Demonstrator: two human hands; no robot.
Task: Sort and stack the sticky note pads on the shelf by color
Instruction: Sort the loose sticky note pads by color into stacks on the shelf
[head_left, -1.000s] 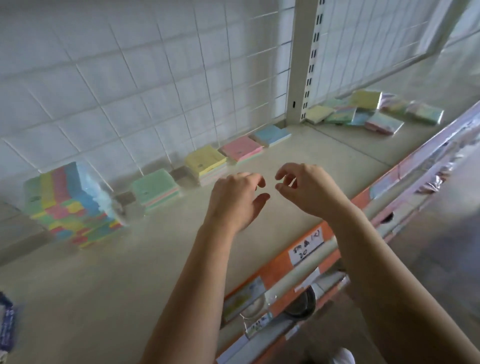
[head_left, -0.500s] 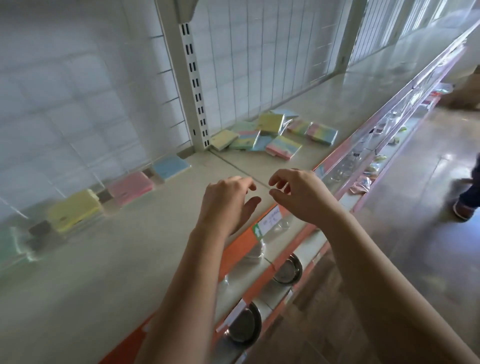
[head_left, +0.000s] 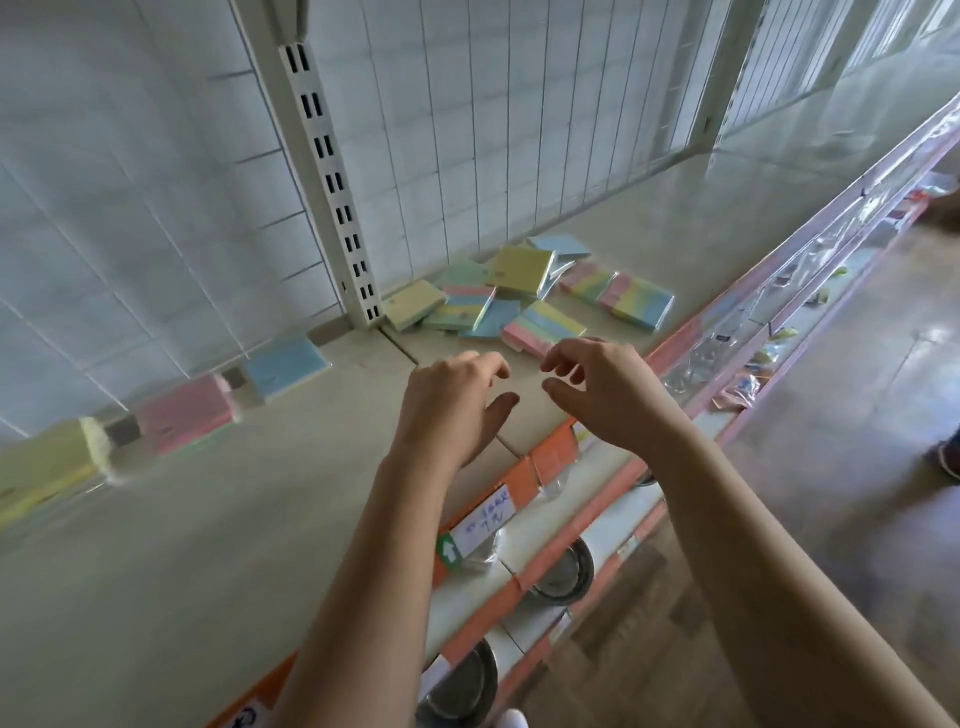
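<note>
Looking along that long beige metal shelf (head_left: 218, 545), which way does the unsorted lot lie from the hands? asks the first onlooker.

Ahead and a little to the right, past the white slotted upright (head_left: 332, 171), says the second; a loose heap of pastel sticky note pads (head_left: 524, 270) sprawls flat on the board, several overlapping; the sorted ones sit well apart to the left along the wire back, a flat blue pad (head_left: 285, 364), a flat pink pad (head_left: 184, 413) and a blurred yellow-green pad (head_left: 41, 462), in a row.

And the hands?

Both hover over the front edge, near each other but not touching; the left hand (head_left: 452, 405) and the right hand (head_left: 608, 395) are empty, fingers loosely curled, thumbs held apart from them, gripping nothing; the right one is nearer, I'd judge; just beyond its fingertips lies a pink, yellow and blue striped pad (head_left: 543, 327), the heap's nearest piece, flat, its long side skewed to the front edge; so I'd expect a forward reach with a slight turn of the wrist.

Any writing?

A white handwritten paper label (head_left: 485, 522) on the orange edge strip (head_left: 556, 457), below the left wrist; the ink is too blurred for me to read; beside it a small green sticker with a white up-arrow (head_left: 450, 552); no brand that I can make out on the pads.
</note>
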